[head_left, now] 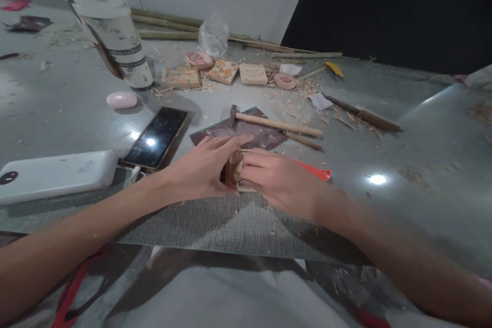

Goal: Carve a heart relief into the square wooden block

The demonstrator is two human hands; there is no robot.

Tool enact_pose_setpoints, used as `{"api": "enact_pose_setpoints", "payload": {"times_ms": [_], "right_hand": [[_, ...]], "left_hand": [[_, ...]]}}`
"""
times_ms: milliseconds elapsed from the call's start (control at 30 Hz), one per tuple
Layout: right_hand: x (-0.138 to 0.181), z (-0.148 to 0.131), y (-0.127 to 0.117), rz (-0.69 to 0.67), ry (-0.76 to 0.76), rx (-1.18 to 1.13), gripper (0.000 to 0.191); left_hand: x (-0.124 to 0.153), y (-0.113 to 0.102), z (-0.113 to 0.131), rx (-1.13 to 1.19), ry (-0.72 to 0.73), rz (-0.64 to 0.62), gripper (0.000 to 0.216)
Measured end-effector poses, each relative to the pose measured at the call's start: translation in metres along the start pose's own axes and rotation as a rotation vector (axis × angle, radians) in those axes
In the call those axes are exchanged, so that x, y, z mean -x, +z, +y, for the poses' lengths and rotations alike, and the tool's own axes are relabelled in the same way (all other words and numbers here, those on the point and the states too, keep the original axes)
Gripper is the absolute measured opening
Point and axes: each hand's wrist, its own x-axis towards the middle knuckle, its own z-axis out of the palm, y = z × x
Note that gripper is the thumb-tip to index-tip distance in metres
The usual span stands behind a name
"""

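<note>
Both my hands meet over a small light wooden piece (232, 168) near the front of the grey work surface (215, 225). My left hand (203, 166) wraps its fingers round the piece from the left. From the right, my right hand (279, 180) pinches the same piece with curled fingers. A red-orange handle (319, 171) sticks out from behind my right hand. Just beyond the hands lies a dark sheet of sandpaper (257, 133) with a small wooden-handled hammer (274, 124) across it.
A phone (157, 137) and a white power bank (54, 174) lie at the left, with a pink oval (121, 99) and a paper roll (111, 31) behind. Carved wooden blocks (225, 72), shavings, bamboo sticks (169, 25), a plastic bag (213, 36) and a knife (363, 113) sit further back.
</note>
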Motion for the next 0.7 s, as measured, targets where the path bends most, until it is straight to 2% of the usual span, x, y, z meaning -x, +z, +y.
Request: {"api": "enact_pose_setpoints", "payload": {"times_ms": [133,267,400,567,700], "right_hand": [[0.0014,0.0034,0.0033,0.073,0.01,0.057,0.033],[0.0027,0.0062,0.0018,-0.041,-0.067,0.013,0.036],[0.0003,0.0015,0.0004,0.007,0.016,0.137,0.032],[0.0017,0.0032,-0.0023,-0.074,-0.065,0.024,0.037],[0.0018,0.0037,0.0015,0.039,0.004,0.132,0.035]], "left_hand": [[-0.0003,-0.0008,0.0015,0.006,0.025,0.003,0.11],[0.0009,-0.0027,0.0043,-0.003,-0.032,-0.005,0.108],[0.0007,-0.002,0.006,0.008,0.03,0.011,0.101],[-0.0018,0.0012,0.0044,-0.024,-0.023,0.007,0.105],[-0.0021,0.0015,0.0047,-0.025,0.033,0.014,0.104]]}}
